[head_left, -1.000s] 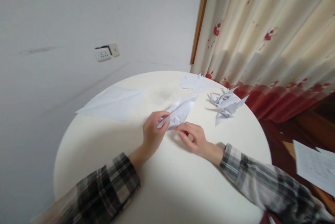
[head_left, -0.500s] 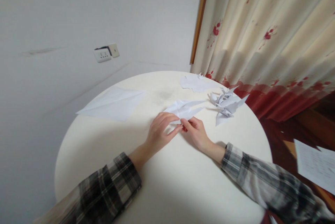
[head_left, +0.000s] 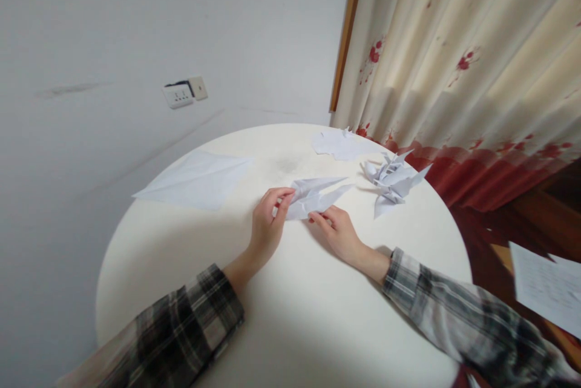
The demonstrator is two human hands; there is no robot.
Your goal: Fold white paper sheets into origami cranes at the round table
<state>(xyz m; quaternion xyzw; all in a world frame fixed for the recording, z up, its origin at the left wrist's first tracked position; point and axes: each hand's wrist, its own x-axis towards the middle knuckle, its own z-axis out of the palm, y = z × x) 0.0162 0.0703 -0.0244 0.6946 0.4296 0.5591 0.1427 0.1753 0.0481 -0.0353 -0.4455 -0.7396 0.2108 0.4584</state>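
A half-folded white paper piece (head_left: pixel 315 193) with two long points lies on the round white table (head_left: pixel 290 315). My left hand (head_left: pixel 267 224) pinches its near left corner between thumb and fingers. My right hand (head_left: pixel 336 230) rests on the table with curled fingertips gripping the paper's near edge. Both sleeves are plaid.
A pile of folded paper figures (head_left: pixel 393 179) sits to the right, near the table's edge. A flat white sheet (head_left: pixel 197 179) lies at the left, crumpled paper (head_left: pixel 340 143) at the back. A curtain (head_left: pixel 454 61) hangs at the right; a wall socket (head_left: pixel 179 94) is behind. Printed sheets (head_left: pixel 544 288) lie low right.
The paper went from lifted and tilted to lying flat on the table. My left hand shifted from pressing flat on it to pinching its left corner; my right hand stayed at its near edge.
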